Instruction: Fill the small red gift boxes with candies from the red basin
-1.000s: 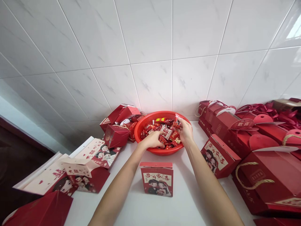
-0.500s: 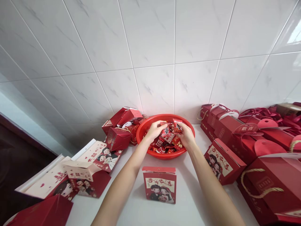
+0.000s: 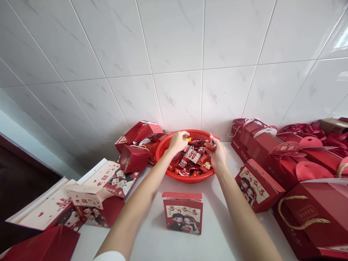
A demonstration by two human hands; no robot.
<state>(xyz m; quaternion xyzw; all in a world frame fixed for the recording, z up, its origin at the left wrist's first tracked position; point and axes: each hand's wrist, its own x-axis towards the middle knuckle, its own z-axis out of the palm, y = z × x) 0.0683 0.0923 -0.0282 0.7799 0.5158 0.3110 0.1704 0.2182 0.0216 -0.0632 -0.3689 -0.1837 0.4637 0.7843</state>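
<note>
Right hand (image 3: 219,156) pinches a packet (image 3: 211,144) at the right of the basket (image 3: 187,179); left hand (image 3: 178,142), apart, curls over its left, hold unclear; a box (image 3: 182,216) stands on the bench (image 3: 209,248)

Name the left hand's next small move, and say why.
Probably lower the left hand to the square red-and-white packet in the round red plastic basket: no packet shows in that hand, while the right hand holds a small red wrapped packet.

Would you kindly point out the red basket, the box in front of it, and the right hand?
Red basket (image 3: 190,179), head view: front rim.
Box (image 3: 182,217), head view: printed front panel.
Right hand (image 3: 219,154), head view: middle of the hand.
</note>
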